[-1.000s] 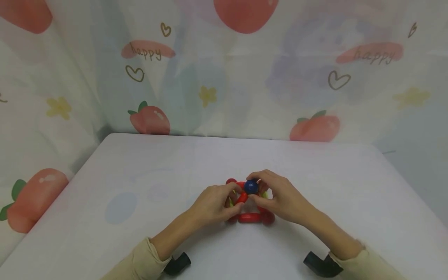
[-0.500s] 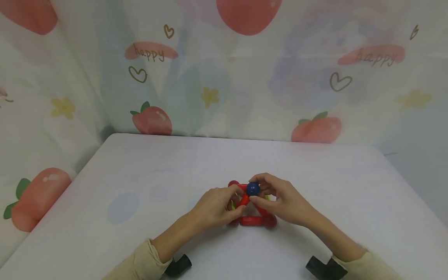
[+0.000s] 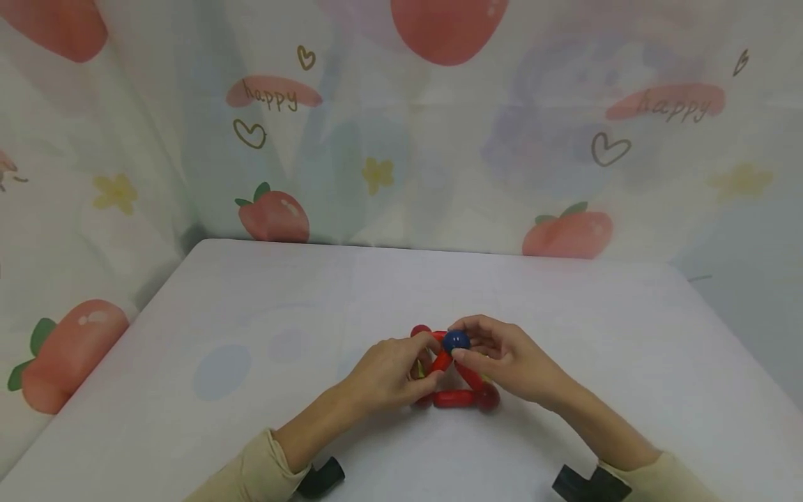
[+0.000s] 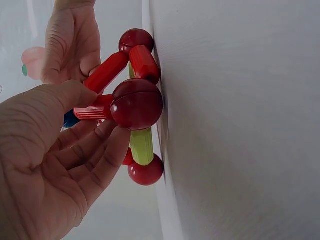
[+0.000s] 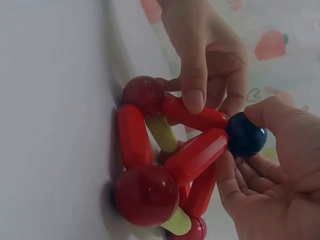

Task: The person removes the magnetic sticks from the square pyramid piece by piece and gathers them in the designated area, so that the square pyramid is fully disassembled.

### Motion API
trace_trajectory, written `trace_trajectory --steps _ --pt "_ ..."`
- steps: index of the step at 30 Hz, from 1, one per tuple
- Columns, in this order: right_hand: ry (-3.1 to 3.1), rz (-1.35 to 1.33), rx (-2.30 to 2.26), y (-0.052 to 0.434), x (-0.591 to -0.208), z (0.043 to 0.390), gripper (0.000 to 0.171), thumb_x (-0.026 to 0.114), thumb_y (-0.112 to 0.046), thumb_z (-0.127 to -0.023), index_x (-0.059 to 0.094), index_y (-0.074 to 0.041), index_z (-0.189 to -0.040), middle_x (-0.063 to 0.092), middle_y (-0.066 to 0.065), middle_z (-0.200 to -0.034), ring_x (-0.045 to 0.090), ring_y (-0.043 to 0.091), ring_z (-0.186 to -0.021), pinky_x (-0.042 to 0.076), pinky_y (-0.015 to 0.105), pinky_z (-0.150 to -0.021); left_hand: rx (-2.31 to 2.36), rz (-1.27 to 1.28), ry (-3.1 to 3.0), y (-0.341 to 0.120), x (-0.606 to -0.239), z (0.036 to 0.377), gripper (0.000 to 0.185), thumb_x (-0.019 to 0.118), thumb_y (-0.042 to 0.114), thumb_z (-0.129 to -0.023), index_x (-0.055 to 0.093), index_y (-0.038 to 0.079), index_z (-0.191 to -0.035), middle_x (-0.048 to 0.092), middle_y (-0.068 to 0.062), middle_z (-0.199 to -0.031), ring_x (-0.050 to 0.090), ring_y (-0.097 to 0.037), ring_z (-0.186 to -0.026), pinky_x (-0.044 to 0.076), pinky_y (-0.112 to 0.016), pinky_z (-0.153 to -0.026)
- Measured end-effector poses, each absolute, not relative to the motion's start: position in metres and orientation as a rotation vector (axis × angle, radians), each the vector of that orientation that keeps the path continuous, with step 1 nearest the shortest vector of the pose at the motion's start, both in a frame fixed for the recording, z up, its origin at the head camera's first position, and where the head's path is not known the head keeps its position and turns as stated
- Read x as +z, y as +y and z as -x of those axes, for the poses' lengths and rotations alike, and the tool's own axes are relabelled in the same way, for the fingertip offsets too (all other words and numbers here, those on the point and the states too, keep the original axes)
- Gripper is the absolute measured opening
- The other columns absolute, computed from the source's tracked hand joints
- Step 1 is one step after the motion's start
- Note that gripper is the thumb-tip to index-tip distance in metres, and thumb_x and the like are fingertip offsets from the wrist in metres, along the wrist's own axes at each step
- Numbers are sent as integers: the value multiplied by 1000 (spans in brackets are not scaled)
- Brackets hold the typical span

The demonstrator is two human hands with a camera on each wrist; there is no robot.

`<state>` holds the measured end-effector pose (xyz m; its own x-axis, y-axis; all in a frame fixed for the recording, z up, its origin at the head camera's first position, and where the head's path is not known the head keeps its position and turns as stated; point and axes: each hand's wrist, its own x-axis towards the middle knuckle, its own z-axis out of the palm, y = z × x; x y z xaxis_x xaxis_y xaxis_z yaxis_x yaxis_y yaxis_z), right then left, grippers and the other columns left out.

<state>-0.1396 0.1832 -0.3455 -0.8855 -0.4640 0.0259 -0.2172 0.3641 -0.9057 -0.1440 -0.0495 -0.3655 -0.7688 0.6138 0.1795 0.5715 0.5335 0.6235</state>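
A pyramid-like frame of red rods, yellow-green rods (image 4: 142, 147) and dark red balls (image 5: 146, 195) stands on the table. Its peak is a blue ball (image 3: 456, 340), where several red rods meet. The right hand (image 3: 521, 359) holds this ball between thumb and fingers, as the right wrist view also shows. From the other side, the left hand (image 3: 392, 369) pinches one slanting red rod (image 5: 212, 119) between the blue ball and a lower red ball (image 4: 137, 104). A red rod (image 3: 454, 399) lies along the near base. The hands partly hide the far rods.
The white table (image 3: 301, 279) has pale printed spots. Behind it and on the left hang cloths (image 3: 433, 153) with fruit and flower prints. Black wrist mounts (image 3: 321, 477) show under both beige sleeves (image 3: 251, 467).
Both hands keep their hold on the frame. The whole head view has shifted slightly, so hands and frame appear a little lower and further right.
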Motion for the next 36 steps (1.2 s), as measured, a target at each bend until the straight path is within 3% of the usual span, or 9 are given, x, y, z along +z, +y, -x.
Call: trace_trajectory --steps 7,13,28,36 --pt "2298 499 -1633 186 -345 137 43 61 -24 -104 53 0 -139 64 16 -126 66 26 -110 54 27 -96 1045 -1050 2711 -48 -364 143 26 75 15 -92 62 9 -114 71 2 -83 54 0 -63 48 -15 -59" --pt "2277 375 -1923 201 -324 141 48 52 -26 -108 44 5 -145 59 17 -132 64 19 -113 50 20 -99 1008 -985 2717 -45 -362 142 29 77 18 -90 63 11 -114 73 2 -86 58 1 -65 49 -14 -60" --pt "2371 304 -1821 229 -336 137 48 58 -24 -106 46 1 -144 59 19 -133 63 23 -116 53 26 -97 1012 -1029 2759 -50 -366 140 27 76 17 -91 63 11 -113 71 4 -83 56 0 -65 49 -15 -61" --pt "2621 167 -1575 258 -345 137 54 64 -36 -102 49 -6 -144 61 18 -135 64 24 -117 55 28 -95 1016 -1066 2758 -51 -366 140 27 77 16 -90 63 11 -113 71 4 -82 55 0 -65 49 -15 -60"
